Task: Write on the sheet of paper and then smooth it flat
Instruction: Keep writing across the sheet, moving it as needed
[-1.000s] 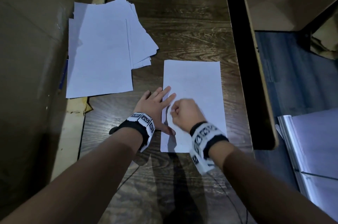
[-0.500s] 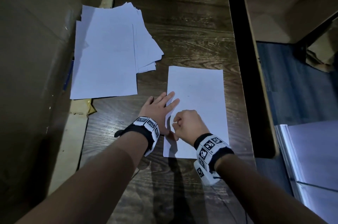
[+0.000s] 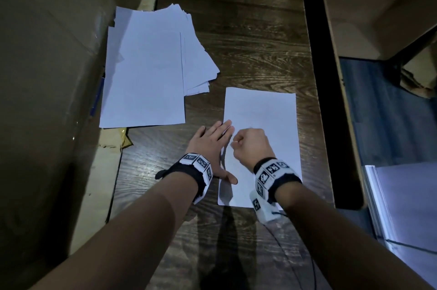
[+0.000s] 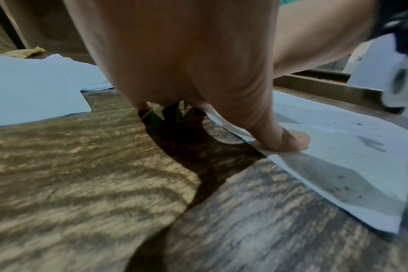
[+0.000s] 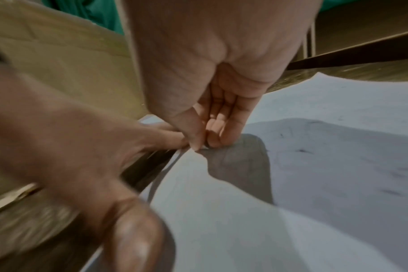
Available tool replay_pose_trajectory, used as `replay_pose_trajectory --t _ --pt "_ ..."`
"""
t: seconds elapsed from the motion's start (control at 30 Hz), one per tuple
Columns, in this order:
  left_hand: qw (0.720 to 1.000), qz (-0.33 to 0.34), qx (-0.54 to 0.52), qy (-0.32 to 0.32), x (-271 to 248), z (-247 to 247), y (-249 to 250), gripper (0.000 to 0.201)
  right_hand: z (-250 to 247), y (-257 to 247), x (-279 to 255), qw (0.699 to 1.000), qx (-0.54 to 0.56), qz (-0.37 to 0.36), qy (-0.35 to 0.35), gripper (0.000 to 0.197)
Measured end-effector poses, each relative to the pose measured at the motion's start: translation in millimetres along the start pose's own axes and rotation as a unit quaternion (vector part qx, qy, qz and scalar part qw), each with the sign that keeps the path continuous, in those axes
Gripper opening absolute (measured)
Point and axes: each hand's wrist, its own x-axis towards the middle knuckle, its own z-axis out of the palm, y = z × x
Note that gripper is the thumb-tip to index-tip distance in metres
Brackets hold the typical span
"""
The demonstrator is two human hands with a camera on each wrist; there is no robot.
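White sheet of paper [image 3: 264, 124] lies on desk [image 3: 248, 41], unmoved; left hand [image 3: 212, 145] still presses flat, right hand [image 3: 251, 147] shifted slightly up the page, fingers curled, held object indiscernible.

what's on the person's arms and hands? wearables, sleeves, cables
Bare forearms, no sleeves or gloves. Left hand and right hand each have a black wrist strap carrying white blocks printed with black square fiducial markers. A thin dark cable trails from the right wrist unit.

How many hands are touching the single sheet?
2. Left hand rests flat on the sheet at its left edge; right hand is curled near the sheet's middle, fingertips down on it.
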Motion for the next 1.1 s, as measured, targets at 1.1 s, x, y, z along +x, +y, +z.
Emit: replay_pose_trajectory --t 1.1 --pt "1.0 -0.023 0.005 -0.003 -0.4 -1.2 4.0 0.135 13.4 9.9 -32.0 0.993 -0.037 -0.07 -0.092 0.015"
